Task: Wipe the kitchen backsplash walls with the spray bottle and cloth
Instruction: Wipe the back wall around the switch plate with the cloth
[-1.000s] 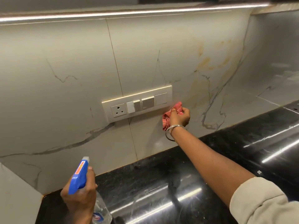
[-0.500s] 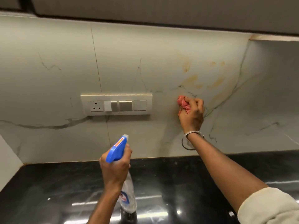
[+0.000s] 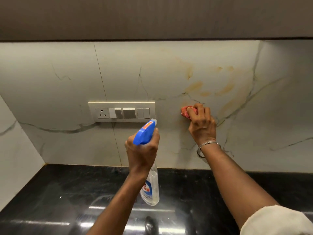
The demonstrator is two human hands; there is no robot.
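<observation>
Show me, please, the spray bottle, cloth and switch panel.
spray bottle (image 3: 144,133): head view, blue trigger top.
cloth (image 3: 185,111): head view, pink fold at left end.
switch panel (image 3: 128,113): head view, grey middle switch.

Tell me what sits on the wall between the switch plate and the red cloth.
Nothing: in the head view the wall between switch plate and cloth is bare tile. The nozzle of the spray bottle pokes up just below.

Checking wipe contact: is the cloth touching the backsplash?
Touching. The head view shows the right hand pressing the cloth against the backsplash, with no gap visible.
</observation>
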